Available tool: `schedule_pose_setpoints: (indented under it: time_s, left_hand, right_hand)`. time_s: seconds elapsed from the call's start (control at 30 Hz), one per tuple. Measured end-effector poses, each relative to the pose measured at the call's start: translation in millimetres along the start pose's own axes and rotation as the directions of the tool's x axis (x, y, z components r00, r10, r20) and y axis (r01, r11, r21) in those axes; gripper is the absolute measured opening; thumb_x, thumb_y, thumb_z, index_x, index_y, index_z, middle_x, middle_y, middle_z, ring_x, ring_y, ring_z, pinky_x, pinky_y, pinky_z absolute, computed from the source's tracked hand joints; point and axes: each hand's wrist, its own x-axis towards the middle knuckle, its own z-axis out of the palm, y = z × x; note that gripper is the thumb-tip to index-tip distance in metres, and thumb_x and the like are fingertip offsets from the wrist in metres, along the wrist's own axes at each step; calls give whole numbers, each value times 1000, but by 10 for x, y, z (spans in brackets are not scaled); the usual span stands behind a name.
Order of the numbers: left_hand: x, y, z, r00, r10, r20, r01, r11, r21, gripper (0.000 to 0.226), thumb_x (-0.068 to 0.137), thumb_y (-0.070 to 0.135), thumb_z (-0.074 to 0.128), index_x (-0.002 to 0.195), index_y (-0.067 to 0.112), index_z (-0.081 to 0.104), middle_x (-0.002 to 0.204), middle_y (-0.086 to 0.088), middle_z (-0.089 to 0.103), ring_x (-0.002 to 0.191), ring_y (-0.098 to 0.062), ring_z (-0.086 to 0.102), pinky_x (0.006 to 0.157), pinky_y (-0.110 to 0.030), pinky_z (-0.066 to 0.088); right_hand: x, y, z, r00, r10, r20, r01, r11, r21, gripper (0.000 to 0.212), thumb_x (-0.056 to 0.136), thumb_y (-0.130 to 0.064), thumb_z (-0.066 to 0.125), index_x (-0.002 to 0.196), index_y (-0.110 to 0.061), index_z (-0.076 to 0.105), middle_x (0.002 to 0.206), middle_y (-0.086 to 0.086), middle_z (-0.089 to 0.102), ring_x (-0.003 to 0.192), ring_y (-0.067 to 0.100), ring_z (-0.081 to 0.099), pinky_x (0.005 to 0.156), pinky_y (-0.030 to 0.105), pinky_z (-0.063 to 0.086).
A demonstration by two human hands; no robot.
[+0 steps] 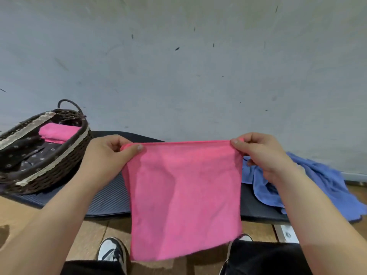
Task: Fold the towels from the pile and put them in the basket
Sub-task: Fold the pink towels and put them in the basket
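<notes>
A pink towel (pixel 184 199) hangs flat in the air in front of me, held by its two top corners. My left hand (pixel 107 155) pinches the top left corner and my right hand (pixel 262 155) pinches the top right corner. At the left stands a dark wicker basket (pixel 49 175) with a lace trim and a flowered lining. A folded pink towel (pixel 57 132) lies inside it. A pile of blue towels (pixel 321 187) lies crumpled at the right, partly hidden behind my right hand and forearm.
Basket and pile rest on a dark ribbed mat (pixel 107 199) laid over wooden boards (pixel 93 231). A grey wall (pixel 178 66) rises close behind. My shoes (pixel 111 253) and dark trousers show at the bottom edge. A metal bracket (pixel 287 233) sits on the boards.
</notes>
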Motion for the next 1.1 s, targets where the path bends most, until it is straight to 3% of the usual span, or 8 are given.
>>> schedule_pose_setpoints:
  time_s: [0.17,0.27,0.4,0.53,0.7,0.87,0.97,1.1]
  left_hand:
    - [260,-274,5,982,96,164,-144,939,313,7,92,27,76,88,30,80,75,11,77,74,-7,72,73,-31,59]
    - [438,-394,98,980,119,158,-180,867,464,11,95,25,69,94,28,80,76,11,75,77,-6,69,75,-33,57]
    - [639,-529,327,994,49,98,-88,883,460,15,97,20,65,90,23,78,61,7,70,64,-10,69,75,-33,58]
    - [836,-641,531,997,-29,68,3,937,349,17,98,17,64,88,24,75,58,2,71,52,-14,70,70,-33,61]
    - [969,-720,789,1000,-8,21,-1,919,395,13,96,17,66,96,21,79,82,6,75,80,-15,70,84,-37,58]
    - [934,-732,851,987,-111,117,59,923,380,39,97,19,63,136,18,64,130,2,69,112,-15,66,98,-30,48]
    - [820,-731,745,977,-130,171,37,887,460,28,96,21,64,124,21,70,116,4,73,99,-14,69,91,-31,53]
    - [538,-738,598,936,-239,257,64,835,546,11,92,23,69,81,22,71,64,1,73,55,-16,71,59,-34,62]
  right_hand:
    - [271,206,232,998,39,-51,-39,999,-2,17,86,-9,81,94,4,73,59,5,59,40,8,45,36,20,32]
    - [436,331,373,993,113,16,-114,993,30,19,89,-7,77,99,8,68,51,7,62,37,13,53,36,20,42]
    - [636,436,528,976,200,83,-212,962,173,12,93,-3,73,99,0,63,84,22,65,57,24,74,49,27,59]
    - [778,573,593,969,246,32,-244,922,302,14,92,2,71,89,-5,60,81,17,64,61,25,75,54,29,62]
    - [927,732,694,974,216,-67,-185,931,315,11,93,3,70,96,-7,65,90,19,70,70,23,75,71,34,66]
    - [932,830,798,996,85,-23,-83,993,90,27,94,-11,69,112,-31,69,114,-5,68,89,22,71,92,49,61]
    - [861,804,845,998,51,-24,-51,999,-10,19,92,-18,67,103,-33,71,105,-5,72,95,19,71,95,50,59]
    - [514,777,1095,974,-69,214,123,961,-249,16,96,-18,68,109,-26,72,108,-10,72,90,5,66,90,24,49]
